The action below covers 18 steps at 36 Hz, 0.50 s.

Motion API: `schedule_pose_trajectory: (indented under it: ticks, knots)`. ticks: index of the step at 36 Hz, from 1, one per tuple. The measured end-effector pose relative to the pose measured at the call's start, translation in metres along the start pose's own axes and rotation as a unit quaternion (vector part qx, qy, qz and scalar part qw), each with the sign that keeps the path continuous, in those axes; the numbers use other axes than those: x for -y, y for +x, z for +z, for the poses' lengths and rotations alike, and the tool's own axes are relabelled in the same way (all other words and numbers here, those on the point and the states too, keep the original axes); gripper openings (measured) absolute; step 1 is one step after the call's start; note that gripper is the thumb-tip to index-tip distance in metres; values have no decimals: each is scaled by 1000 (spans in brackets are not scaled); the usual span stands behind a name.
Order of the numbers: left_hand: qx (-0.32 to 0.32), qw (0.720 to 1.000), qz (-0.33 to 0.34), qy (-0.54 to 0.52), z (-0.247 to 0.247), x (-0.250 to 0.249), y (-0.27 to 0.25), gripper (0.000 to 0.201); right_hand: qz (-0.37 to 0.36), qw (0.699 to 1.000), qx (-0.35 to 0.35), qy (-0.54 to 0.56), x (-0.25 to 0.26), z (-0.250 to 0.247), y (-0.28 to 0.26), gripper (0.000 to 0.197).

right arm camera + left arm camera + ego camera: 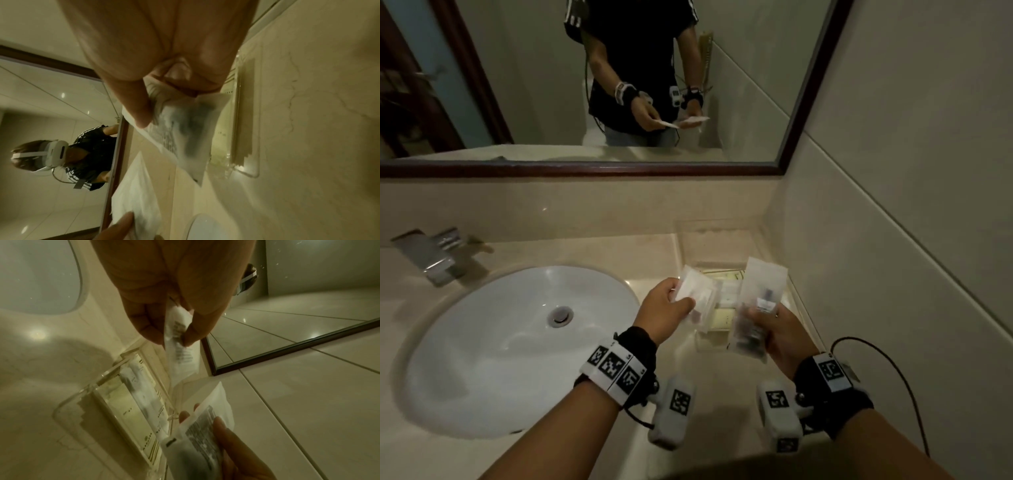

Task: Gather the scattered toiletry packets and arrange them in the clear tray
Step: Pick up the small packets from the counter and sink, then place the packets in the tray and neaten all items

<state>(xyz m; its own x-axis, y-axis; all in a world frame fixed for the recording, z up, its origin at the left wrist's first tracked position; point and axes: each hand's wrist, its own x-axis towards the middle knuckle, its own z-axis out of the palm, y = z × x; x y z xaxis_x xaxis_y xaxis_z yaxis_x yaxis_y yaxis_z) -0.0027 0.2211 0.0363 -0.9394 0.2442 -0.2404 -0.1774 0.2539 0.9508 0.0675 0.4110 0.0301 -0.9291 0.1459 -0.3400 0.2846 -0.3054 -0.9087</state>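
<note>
Head view alone takes in the whole desk point(482, 455): mirror point(619, 85) above, sink point(517, 349) and tap point(431, 257) at left, clear tray point(722, 233) in the right corner by the wall. The mirror reflects the person's torso and both hands with their packets. Over the tray the left hand point(664, 308) pinches a white packet point(695, 291), and the right hand point(784, 332) holds a longer packet point(760, 301) with dark contents, upright, thumb on its face.

Left wrist view shows what the head view hides: the tray point(68, 404) already holds flat cream sachets point(131, 417) and a white packet point(144, 395) lying lengthwise. It also shows the left grip closely, thumb and fingers point(197, 331) narrowed on the white packet's point(183, 353) top edge, the packet hanging above the tray. The longer packet point(201, 434) enters at bottom right.

Right wrist view shows printed text on the longer packet point(180, 129), the right hand point(164, 48) pinching it beside the tray's wall point(238, 113). The tray's contents are blurred here.
</note>
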Motion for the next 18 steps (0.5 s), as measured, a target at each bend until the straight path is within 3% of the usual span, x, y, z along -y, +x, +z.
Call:
schedule_pose_trajectory:
  ticks: [3, 7, 14, 18]
  knots:
    - [6, 1000, -8, 10, -1, 3, 10, 18, 8, 999, -38, 6, -4, -10, 4, 18]
    - [4, 999, -29, 17, -9, 11, 25, 17, 11, 997, -68, 24, -5, -26, 10, 5]
    - [1, 999, -45, -14, -10, 20, 52, 17, 0, 981, -193, -18, -6, -37, 25, 16]
    - [26, 996, -67, -53, 4, 21, 60, 25, 45, 968, -245, -28, -11, -45, 29, 12]
